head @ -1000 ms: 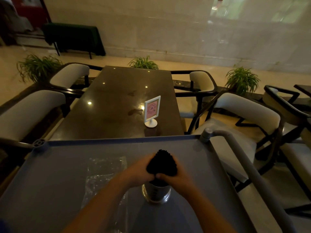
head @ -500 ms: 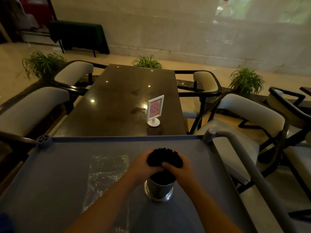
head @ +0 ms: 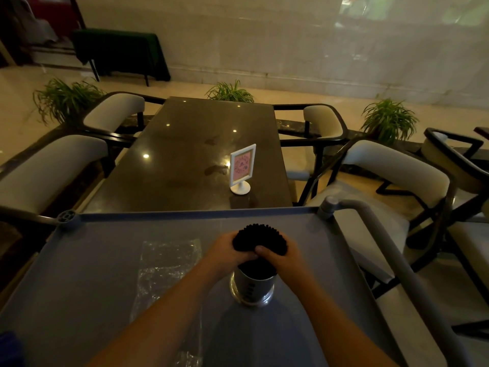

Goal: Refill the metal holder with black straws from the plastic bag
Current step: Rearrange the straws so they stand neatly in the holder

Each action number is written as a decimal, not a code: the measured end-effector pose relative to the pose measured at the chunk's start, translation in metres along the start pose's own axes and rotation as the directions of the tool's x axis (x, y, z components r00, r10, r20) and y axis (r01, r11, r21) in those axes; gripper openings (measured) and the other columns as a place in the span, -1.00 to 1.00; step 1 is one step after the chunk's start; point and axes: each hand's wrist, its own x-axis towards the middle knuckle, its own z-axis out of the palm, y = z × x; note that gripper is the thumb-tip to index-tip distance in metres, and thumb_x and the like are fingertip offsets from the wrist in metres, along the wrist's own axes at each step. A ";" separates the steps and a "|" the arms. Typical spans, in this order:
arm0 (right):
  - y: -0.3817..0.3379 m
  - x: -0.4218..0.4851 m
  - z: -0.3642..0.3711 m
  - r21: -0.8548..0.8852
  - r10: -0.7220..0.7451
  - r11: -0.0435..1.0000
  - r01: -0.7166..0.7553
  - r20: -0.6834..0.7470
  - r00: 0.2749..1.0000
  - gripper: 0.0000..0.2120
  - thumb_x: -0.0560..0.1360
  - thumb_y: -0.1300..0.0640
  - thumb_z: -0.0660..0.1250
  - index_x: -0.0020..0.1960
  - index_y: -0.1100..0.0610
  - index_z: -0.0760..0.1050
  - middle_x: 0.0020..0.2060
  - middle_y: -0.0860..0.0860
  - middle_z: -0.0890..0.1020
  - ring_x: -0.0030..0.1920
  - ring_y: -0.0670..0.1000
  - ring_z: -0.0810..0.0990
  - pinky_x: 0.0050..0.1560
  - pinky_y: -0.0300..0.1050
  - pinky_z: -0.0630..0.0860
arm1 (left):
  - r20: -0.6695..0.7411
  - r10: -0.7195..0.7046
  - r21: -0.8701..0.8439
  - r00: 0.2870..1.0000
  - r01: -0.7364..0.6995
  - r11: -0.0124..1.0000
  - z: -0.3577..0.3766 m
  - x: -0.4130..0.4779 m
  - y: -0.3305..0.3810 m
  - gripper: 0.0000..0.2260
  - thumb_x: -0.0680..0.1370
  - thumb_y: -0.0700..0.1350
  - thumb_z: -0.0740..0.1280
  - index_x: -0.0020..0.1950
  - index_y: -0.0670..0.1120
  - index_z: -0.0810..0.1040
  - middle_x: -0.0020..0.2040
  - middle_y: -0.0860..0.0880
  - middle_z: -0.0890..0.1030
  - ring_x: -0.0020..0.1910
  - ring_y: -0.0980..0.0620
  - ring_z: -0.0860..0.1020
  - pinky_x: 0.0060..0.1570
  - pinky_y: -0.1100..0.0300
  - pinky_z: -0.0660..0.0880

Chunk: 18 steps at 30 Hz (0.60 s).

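Black straws [head: 259, 241] stand bunched in the metal holder [head: 252, 287] on the worktop [head: 92, 260]; both my hands' fingers [head: 239, 254] clasp them. Plastic bag [head: 166, 266] lies flat left, seemingly emptied; only settling remains.

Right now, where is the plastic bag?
In the head view, the plastic bag lies flat on the grey cart top, left of the metal holder and the left hand.
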 end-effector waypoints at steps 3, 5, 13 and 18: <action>0.001 0.001 -0.003 -0.025 -0.017 1.000 0.017 0.000 1.000 -0.74 0.37 0.03 0.53 -0.03 -0.23 0.55 -0.14 -0.25 0.70 -0.04 -0.27 0.64 -0.16 -0.43 0.53 | -0.023 -0.006 -0.026 1.000 0.005 1.000 0.005 0.002 -0.001 -0.67 0.41 -0.31 0.53 0.11 -0.04 0.62 0.03 -0.03 0.69 0.09 -0.02 0.65 0.08 0.17 0.58; 0.002 0.002 -0.003 -0.015 -0.017 1.000 0.017 0.005 1.000 -0.73 0.36 0.03 0.54 -0.06 -0.27 0.56 -0.14 -0.31 0.69 -0.05 -0.28 0.64 -0.19 -0.44 0.53 | -0.005 -0.013 -0.013 1.000 0.013 1.000 0.005 0.002 0.000 -0.67 0.41 -0.28 0.53 0.10 0.01 0.61 0.03 0.00 0.68 0.11 -0.02 0.64 0.06 0.20 0.57; -0.013 -0.016 -0.022 -0.148 -0.096 0.984 0.104 0.060 0.994 -0.26 0.30 -0.13 0.55 0.39 -0.24 0.30 0.29 -0.23 0.45 0.26 -0.23 0.43 0.14 -0.29 0.40 | 0.068 0.030 -0.150 0.997 -0.019 0.989 -0.023 -0.026 0.013 -0.27 0.44 -0.23 0.49 0.54 -0.10 0.25 0.43 -0.01 0.43 0.42 0.06 0.40 0.35 0.15 0.45; -0.051 -0.048 -0.022 -0.496 -0.392 0.808 0.318 -0.050 0.919 -0.38 0.40 -0.10 0.44 0.40 -0.11 0.31 0.19 -0.25 0.39 0.17 -0.47 0.32 0.04 -0.60 0.28 | -0.103 0.139 -0.239 0.985 -0.160 0.958 -0.076 -0.067 0.019 -0.46 0.49 -0.13 0.44 0.45 -0.08 0.40 0.32 0.00 0.60 0.28 0.09 0.57 0.13 0.21 0.58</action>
